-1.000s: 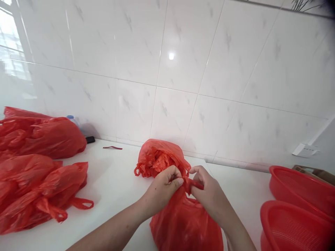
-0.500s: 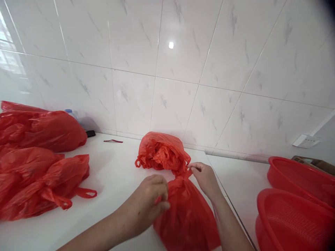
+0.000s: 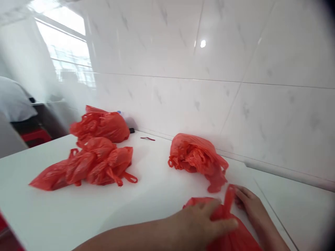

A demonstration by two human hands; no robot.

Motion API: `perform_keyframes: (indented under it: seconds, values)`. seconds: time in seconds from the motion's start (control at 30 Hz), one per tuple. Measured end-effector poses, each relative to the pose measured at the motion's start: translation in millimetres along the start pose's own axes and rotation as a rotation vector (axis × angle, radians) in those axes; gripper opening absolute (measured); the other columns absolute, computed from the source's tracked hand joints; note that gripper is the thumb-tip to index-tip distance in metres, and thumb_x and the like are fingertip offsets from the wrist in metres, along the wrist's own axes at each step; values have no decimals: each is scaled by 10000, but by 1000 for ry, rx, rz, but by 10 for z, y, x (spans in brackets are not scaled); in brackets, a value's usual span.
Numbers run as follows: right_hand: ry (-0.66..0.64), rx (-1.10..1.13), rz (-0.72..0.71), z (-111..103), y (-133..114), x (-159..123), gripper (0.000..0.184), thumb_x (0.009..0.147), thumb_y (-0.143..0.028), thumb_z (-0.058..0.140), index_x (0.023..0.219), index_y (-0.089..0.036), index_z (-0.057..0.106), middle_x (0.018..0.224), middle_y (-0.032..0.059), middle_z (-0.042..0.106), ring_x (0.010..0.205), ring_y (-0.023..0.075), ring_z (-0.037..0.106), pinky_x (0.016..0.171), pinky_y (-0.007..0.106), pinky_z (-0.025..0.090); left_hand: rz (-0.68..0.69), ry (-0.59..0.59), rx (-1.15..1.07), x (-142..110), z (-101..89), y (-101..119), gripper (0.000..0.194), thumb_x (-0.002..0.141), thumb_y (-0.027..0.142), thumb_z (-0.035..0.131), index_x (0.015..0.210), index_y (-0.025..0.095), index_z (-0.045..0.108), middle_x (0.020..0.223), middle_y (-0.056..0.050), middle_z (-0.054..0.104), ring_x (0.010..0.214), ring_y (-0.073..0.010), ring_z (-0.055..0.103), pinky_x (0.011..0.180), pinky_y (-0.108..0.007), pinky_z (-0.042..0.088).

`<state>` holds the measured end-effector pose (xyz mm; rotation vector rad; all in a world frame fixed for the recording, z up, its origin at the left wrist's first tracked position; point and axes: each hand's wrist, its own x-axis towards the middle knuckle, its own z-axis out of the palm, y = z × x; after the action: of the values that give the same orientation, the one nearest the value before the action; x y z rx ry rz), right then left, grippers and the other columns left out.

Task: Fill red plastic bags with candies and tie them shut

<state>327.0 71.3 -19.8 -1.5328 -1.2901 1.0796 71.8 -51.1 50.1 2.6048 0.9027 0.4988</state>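
Observation:
A red plastic bag lies at the front edge of the view, partly hidden behind my left hand. My right hand pinches one of its loop handles and holds it upright. Across the body of the bag rests my left hand, thumb and fingers apart, slightly blurred. Just beyond them, a crumpled bundle of red plastic bags sits against the wall, with a loose end hanging toward my hands.
More red bags lie at the left of the white table, with another red bundle behind them. A thin dark red strip and a small black object lie near the tiled wall. At far left is a person in white.
My view has swung left, bringing the window and a person into sight while the red baskets left it. My left hand has opened from a curl and moved over the bag.

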Motion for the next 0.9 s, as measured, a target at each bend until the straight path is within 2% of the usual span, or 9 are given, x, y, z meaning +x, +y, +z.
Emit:
perform_keyframes:
  seconds: [0.07,0.17,0.33,0.43,0.53,0.63,0.73,0.8,0.9]
  values:
    - [-5,-10,37,-46,98,77,503,649,-521,623,1019,-180,620,684,-3,625,613,139,558,560,242,461,65,-87,43,-73,-14,-32,462,847,277,514,1304,309,449,1191,-90,585,969,-287,614,793,-371,484]
    - [-4,-21,77,-80,203,164,549,627,-537,636,1056,-195,620,746,22,653,700,171,604,612,252,497,19,-68,-81,-316,-304,4,394,775,140,554,1139,287,585,997,17,672,869,-173,640,772,-222,473]
    - [7,-38,159,-59,184,203,584,575,-539,653,1060,-215,626,813,43,672,778,198,635,642,251,519,-261,290,-13,-832,-1017,-79,545,667,-28,458,1079,283,634,1012,30,682,904,-149,630,789,-213,475]
    - [18,-53,170,-24,131,179,582,579,-545,647,1061,-220,627,773,38,678,756,197,643,631,246,513,-427,545,226,-1090,-1426,-246,521,715,7,430,1114,286,618,1028,8,676,910,-175,618,792,-266,480]
    - [23,-67,124,3,118,147,560,598,-541,638,1053,-214,633,727,35,679,740,197,644,633,251,505,-611,686,543,-1291,-1782,-489,656,713,7,384,1296,292,481,1074,-27,644,993,-228,574,801,-335,470]
    - [23,-76,89,14,140,132,552,609,-538,632,1053,-210,632,724,34,679,747,196,641,651,258,500,-736,620,731,-1474,-1977,-859,610,768,37,354,1319,276,459,1156,-39,617,1158,-253,468,962,-409,372]
    - [26,-79,89,28,141,122,546,612,-530,623,1052,-208,628,728,27,676,734,185,637,651,255,497,-889,476,700,-1665,-1943,-1288,536,774,88,413,1258,289,527,1399,-52,441,1329,-308,274,1054,-540,192]
    - [34,-80,90,48,114,108,529,613,-516,619,1042,-205,629,730,25,674,723,183,638,648,257,497,-978,365,609,-1784,-1844,-1516,439,734,231,563,1171,254,603,1358,-116,485,1272,-396,339,971,-618,255]
    - [55,-78,93,90,51,72,489,613,-488,615,1007,-199,632,729,28,668,722,193,637,624,268,494,-1032,276,513,-1874,-1712,-1678,345,779,381,547,1073,235,652,1222,-138,597,1155,-400,469,885,-619,339]
